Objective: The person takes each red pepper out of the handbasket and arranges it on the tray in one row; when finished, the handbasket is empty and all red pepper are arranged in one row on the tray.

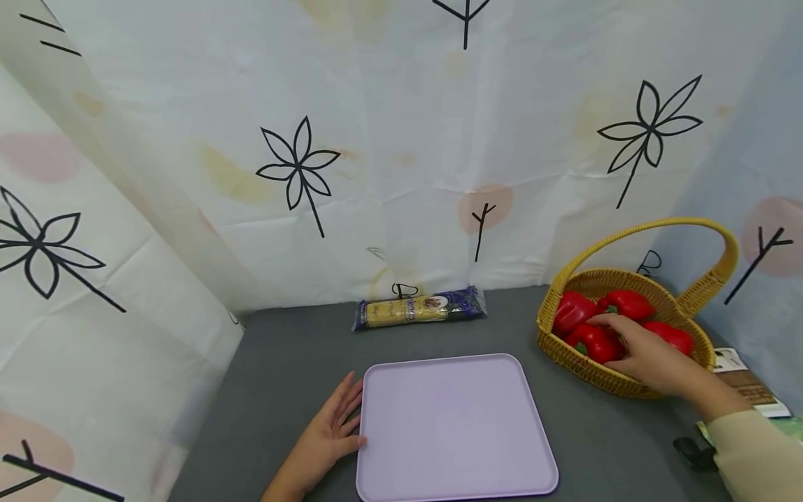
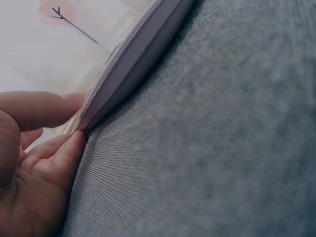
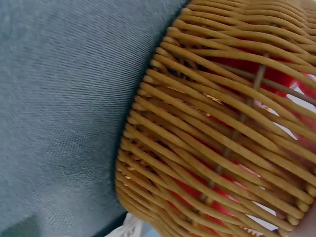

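Note:
My right hand (image 1: 649,355) reaches over the near rim of a yellow wicker basket (image 1: 564,360) at the right. Its thumb and fingers curl round a red bell pepper (image 1: 592,341) inside. Other red bell peppers (image 1: 630,305) lie around it. From the right wrist view, the basket's woven side (image 3: 212,133) hides most of the peppers, and the grip cannot be seen. At the left edge of a pale purple tray (image 1: 452,425), my left hand (image 1: 323,436) rests with fingers extended, touching the rim. The left wrist view shows fingertips against the tray's side (image 2: 133,59).
A yellow and blue plastic packet (image 1: 420,308) lies at the back of the grey table (image 1: 295,355), against a printed cloth backdrop (image 1: 401,139). The basket's tall handle (image 1: 652,223) arches over it. Right of the basket lie a brown and white packet (image 1: 746,380) and a black object (image 1: 693,453).

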`<action>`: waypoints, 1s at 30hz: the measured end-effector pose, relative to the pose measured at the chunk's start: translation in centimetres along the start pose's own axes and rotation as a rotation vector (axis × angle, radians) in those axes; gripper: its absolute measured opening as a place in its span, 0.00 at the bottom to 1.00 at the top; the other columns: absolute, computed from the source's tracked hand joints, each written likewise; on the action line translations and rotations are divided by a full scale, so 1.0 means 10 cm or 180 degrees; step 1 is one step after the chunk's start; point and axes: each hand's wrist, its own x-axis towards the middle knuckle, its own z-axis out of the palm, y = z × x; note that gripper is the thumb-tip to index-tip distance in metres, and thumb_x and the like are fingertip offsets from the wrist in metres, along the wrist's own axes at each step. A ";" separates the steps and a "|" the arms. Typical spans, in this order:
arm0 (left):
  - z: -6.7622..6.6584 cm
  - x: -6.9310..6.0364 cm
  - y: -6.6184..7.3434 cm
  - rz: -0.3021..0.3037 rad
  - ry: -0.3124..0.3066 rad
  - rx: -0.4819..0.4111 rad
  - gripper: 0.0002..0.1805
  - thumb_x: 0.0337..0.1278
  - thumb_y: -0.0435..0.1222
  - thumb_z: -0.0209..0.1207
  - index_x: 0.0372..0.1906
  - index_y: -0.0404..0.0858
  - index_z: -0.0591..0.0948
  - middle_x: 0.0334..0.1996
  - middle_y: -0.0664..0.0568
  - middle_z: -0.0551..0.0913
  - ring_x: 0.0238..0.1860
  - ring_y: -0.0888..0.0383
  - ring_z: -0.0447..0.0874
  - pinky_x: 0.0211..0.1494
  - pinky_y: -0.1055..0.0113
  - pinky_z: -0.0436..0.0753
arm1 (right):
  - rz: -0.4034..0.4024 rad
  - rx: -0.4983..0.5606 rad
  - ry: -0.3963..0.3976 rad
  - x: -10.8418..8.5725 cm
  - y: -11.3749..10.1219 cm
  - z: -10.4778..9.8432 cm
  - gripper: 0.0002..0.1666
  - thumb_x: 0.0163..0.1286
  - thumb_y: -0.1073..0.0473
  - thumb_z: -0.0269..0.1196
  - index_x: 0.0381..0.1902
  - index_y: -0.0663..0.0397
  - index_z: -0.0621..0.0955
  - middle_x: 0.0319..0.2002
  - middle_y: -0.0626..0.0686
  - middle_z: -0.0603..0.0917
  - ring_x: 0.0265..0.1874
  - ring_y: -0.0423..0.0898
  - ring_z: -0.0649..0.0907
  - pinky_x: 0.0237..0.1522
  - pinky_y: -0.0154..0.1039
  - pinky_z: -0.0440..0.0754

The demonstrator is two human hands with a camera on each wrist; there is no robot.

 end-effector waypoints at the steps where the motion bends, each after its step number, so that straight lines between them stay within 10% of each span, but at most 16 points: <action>1: 0.00 0.00 0.00 0.0003 -0.0018 -0.0001 0.64 0.60 0.16 0.68 0.90 0.38 0.40 0.88 0.39 0.44 0.86 0.42 0.41 0.78 0.67 0.67 | 0.0015 -0.0014 0.0030 0.00 0.00 0.01 0.47 0.64 0.65 0.80 0.74 0.70 0.69 0.68 0.76 0.70 0.64 0.77 0.72 0.58 0.78 0.78; 7: 0.01 0.01 0.02 -0.0004 -0.0069 0.0043 0.62 0.60 0.15 0.65 0.90 0.37 0.40 0.88 0.38 0.42 0.86 0.42 0.40 0.77 0.69 0.67 | -0.0025 0.0042 0.0362 -0.03 0.01 0.03 0.48 0.66 0.62 0.80 0.76 0.68 0.68 0.69 0.79 0.64 0.61 0.76 0.72 0.51 0.73 0.85; 14: 0.02 0.02 0.03 -0.0025 -0.0058 0.0073 0.62 0.60 0.15 0.65 0.90 0.37 0.40 0.88 0.38 0.42 0.86 0.42 0.40 0.77 0.69 0.66 | 0.0067 0.0409 0.0750 -0.05 -0.12 0.05 0.51 0.66 0.61 0.80 0.76 0.70 0.64 0.66 0.72 0.69 0.55 0.70 0.77 0.40 0.37 0.90; 18: 0.03 0.02 0.03 -0.0050 -0.0025 0.0073 0.62 0.60 0.14 0.64 0.90 0.38 0.40 0.88 0.38 0.42 0.86 0.43 0.41 0.77 0.69 0.67 | -0.0073 0.0659 0.1042 -0.07 -0.26 0.05 0.50 0.67 0.65 0.79 0.79 0.65 0.64 0.66 0.69 0.71 0.54 0.45 0.80 0.42 0.24 0.83; 30: 0.03 0.01 0.05 -0.0090 0.0006 0.0056 0.60 0.58 0.13 0.64 0.88 0.32 0.41 0.88 0.37 0.43 0.86 0.43 0.41 0.77 0.68 0.67 | -0.0364 0.1402 0.0895 -0.03 -0.71 0.22 0.50 0.68 0.68 0.76 0.80 0.57 0.63 0.70 0.58 0.69 0.58 0.36 0.78 0.48 0.31 0.87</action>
